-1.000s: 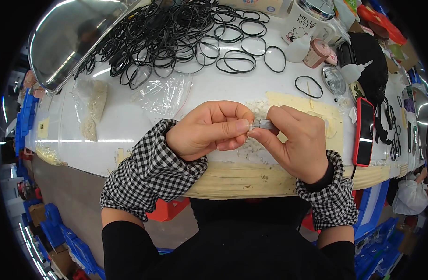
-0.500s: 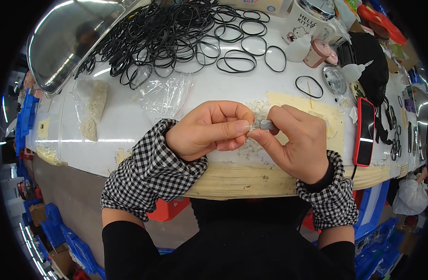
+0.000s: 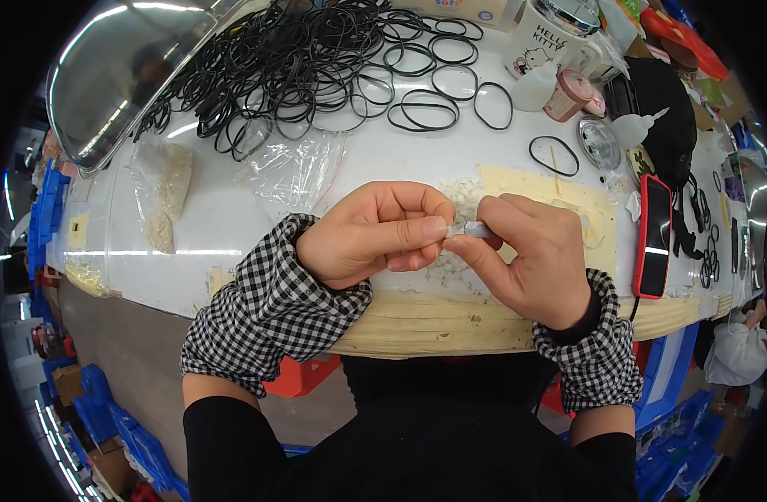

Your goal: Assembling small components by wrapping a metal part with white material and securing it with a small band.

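Pinching a tiny pale piece (image 3: 450, 230) in the left hand (image 3: 373, 228) and a gray tool (image 3: 477, 229) in the right hand (image 3: 536, 251), close together above white bits (image 3: 454, 266), now with the tool slightly lower than before, so likely still working one piece.

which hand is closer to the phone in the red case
The right. The right hand is to the left of the phone; the left hand is farther left, beyond the right hand.
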Demonstrator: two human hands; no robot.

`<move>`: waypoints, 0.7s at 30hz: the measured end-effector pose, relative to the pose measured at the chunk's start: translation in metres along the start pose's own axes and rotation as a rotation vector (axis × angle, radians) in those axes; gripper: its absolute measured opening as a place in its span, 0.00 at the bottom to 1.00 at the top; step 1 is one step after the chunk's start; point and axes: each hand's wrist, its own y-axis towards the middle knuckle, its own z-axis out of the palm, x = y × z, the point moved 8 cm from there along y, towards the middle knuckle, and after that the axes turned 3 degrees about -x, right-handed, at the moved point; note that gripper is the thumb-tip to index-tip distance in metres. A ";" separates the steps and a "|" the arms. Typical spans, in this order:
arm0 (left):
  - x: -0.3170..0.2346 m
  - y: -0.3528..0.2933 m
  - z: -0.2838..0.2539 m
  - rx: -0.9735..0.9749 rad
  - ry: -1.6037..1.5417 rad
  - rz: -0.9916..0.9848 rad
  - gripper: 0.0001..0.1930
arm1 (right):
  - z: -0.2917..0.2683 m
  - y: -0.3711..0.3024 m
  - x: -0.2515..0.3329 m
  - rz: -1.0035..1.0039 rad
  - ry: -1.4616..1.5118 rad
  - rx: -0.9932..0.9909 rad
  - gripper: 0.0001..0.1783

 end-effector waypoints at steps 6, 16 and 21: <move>0.002 0.001 -0.014 -0.159 0.062 -0.005 0.09 | -0.006 0.005 -0.003 0.029 0.033 -0.077 0.13; -0.002 -0.005 -0.027 -0.426 0.227 -0.007 0.07 | 0.003 0.000 -0.013 0.078 0.098 -0.090 0.10; 0.000 -0.005 -0.027 -0.411 0.221 -0.009 0.08 | 0.003 0.002 -0.006 0.055 0.127 -0.082 0.12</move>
